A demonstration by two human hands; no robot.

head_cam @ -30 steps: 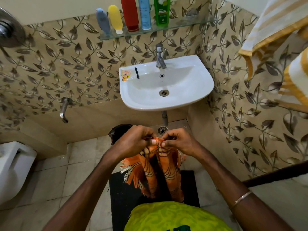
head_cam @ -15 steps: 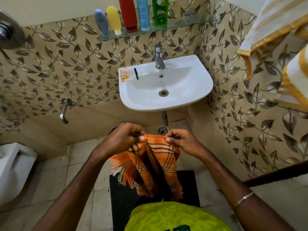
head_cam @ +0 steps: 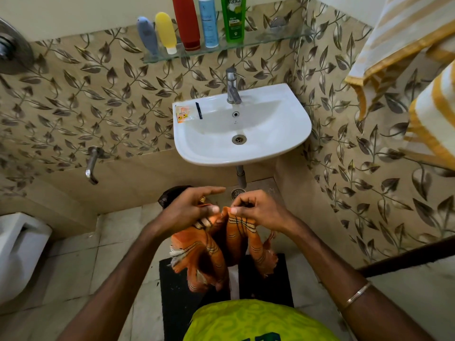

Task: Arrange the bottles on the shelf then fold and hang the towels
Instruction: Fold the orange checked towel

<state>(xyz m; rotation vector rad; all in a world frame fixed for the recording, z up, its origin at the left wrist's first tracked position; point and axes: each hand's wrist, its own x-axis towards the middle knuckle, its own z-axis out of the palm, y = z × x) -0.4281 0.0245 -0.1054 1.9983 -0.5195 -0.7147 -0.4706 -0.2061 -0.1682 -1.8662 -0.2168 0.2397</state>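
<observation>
Head view: both hands hold an orange checked towel point(head_cam: 216, 252) below the near rim of the white sink point(head_cam: 290, 134). Right hand point(head_cam: 256, 210) — thumb and fingers clamped on the towel's upper edge. Left hand point(head_cam: 189, 207) — index finger extended toward the right, thumb pressed against the cloth; whether the lower fingers grip it cannot be determined. The towel hangs bunched over a black floor mat point(head_cam: 270, 279). Five bottles point(head_cam: 186, 20) stand on the glass shelf point(head_cam: 258, 44), far above the sink. Two striped yellow-and-white towels point(head_cam: 403, 38) hang at the right.
</observation>
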